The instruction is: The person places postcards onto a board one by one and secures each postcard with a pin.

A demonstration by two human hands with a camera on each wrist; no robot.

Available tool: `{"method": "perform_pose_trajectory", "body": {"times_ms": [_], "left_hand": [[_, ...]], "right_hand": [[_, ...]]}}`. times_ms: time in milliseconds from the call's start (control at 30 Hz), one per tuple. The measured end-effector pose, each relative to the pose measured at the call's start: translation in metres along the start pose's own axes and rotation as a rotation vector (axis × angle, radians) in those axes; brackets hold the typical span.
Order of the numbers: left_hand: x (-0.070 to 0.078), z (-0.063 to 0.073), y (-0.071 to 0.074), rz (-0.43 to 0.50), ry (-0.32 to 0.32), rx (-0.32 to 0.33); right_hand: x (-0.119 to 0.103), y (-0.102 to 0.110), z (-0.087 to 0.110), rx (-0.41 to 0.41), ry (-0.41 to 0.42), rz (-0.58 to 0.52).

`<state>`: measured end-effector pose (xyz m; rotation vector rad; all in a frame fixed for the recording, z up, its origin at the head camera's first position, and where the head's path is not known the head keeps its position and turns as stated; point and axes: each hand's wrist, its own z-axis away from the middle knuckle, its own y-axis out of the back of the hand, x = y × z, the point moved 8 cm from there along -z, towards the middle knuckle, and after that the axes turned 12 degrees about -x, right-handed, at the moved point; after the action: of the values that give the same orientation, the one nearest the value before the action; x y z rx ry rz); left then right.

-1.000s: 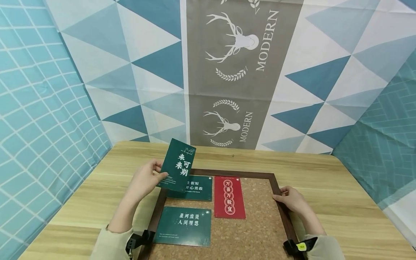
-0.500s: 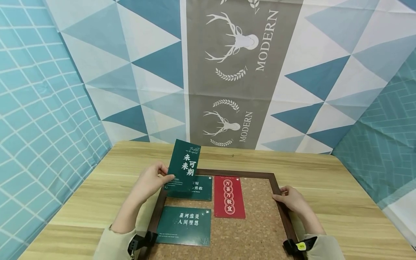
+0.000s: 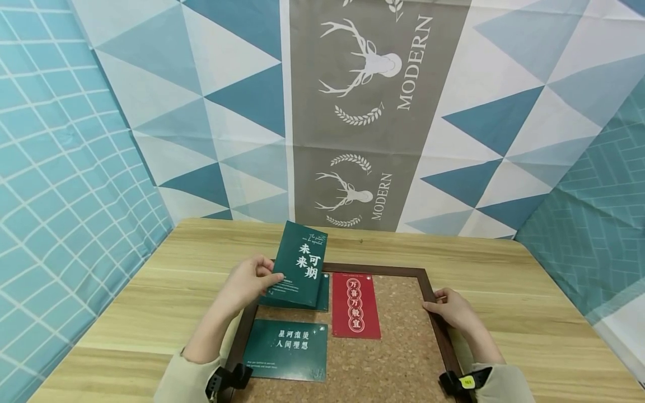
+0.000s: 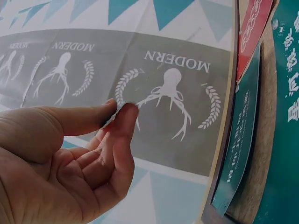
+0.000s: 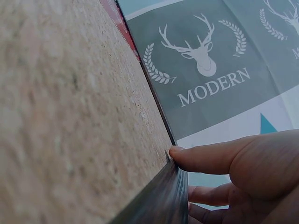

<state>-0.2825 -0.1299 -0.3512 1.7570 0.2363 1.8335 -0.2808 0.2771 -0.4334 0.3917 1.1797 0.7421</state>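
My left hand [image 3: 252, 280] pinches a green card [image 3: 300, 266] with white lettering by its lower left edge. The card is held up over the board's upper left part and hides most of a second green card [image 3: 322, 299]. In the left wrist view, thumb and forefinger [image 4: 122, 112] meet on a thin dark edge. At the board's right side my right hand [image 3: 450, 308] grips the brown frame [image 3: 434, 302], thumb over the front and other fingers behind it. A third green card [image 3: 285, 358] lies lower left on the cork board [image 3: 398, 364], a red card [image 3: 355, 305] upper middle.
The framed board rests on a wooden table [image 3: 544, 313]. Behind the table's far edge hangs a patterned cloth [image 3: 242, 112] with deer heads and triangles. Blue gridded cloth [image 3: 60, 168] covers the left side, and teal cloth [image 3: 599, 212] the right.
My left hand has moved right and slightly down with the green card, which now covers more of the card behind it. The right hand keeps its place on the frame.
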Motion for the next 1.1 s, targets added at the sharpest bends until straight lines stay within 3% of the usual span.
{"method": "perform_pose_trajectory", "body": {"times_ms": [433, 800, 1100], "left_hand": [[0.002, -0.002, -0.016, -0.030, 0.028, -0.020], [0.002, -0.008, -0.037, -0.032, 0.015, -0.052], [0.007, -0.011, -0.047, -0.054, -0.006, -0.085]], "right_hand": [[0.000, 0.000, 0.000, 0.003, -0.001, 0.010], [0.000, 0.001, 0.000, 0.015, 0.003, 0.031], [0.000, 0.000, -0.001, 0.015, 0.006, 0.029]]}}
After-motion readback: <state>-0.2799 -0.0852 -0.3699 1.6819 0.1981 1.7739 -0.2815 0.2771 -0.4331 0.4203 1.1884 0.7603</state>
